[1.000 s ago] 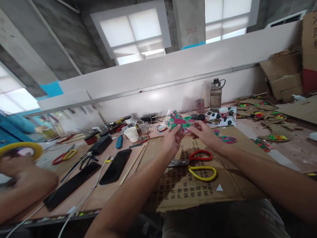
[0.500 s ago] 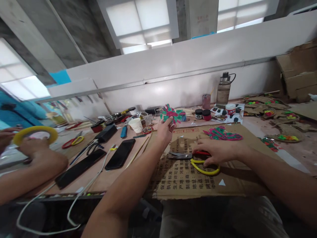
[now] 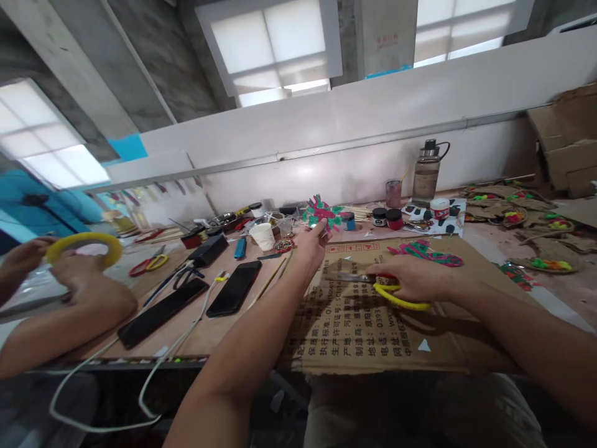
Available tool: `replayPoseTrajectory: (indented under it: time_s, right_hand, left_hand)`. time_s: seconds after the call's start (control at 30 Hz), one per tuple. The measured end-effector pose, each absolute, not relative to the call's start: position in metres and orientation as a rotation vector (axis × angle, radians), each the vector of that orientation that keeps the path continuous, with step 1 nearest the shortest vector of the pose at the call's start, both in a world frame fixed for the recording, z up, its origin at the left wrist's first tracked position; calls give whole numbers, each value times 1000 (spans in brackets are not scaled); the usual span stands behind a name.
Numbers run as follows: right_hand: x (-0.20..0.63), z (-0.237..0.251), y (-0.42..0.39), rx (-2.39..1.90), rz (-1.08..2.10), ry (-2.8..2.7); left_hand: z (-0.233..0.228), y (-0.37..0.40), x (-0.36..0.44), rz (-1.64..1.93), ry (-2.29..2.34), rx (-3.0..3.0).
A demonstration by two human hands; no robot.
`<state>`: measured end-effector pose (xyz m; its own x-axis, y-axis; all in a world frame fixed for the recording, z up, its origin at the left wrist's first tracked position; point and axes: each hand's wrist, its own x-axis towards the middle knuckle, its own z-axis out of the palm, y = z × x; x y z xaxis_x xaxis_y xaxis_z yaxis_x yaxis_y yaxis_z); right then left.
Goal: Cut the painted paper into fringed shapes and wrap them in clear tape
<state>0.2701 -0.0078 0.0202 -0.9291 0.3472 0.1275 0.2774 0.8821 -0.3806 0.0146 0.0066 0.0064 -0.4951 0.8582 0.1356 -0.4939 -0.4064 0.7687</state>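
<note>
Cardboard sheet (image 3: 373, 336) lies at tabletop's near edge, under my hands. My right hand (image 3: 413, 280) closed round scissors (image 3: 389, 289), yellow and red handles, just above sheet's middle. My left hand (image 3: 310, 244) pinches painted pink-green cutout (image 3: 321, 213), raised over sheet's far-left corner. Co-worker's hands at left edge hold yellow tape roll (image 3: 84, 246).

I see a water bottle (image 3: 426, 172) by the wall, a white paper cup (image 3: 262, 236), a blue lighter (image 3: 240, 247), two black phones (image 3: 234, 288) with a white cable (image 3: 153, 367), and a co-worker's hands (image 3: 69, 274) holding yellow tape (image 3: 84, 244).
</note>
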Motion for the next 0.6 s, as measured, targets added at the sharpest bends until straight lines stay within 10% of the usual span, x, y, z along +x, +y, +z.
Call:
replayPoseTrajectory:
  time_s: [0.6]
  right_hand:
    - [273,28,10,-931,717,-2138]
  left_hand:
    - [22,-22,54,1885,712,592]
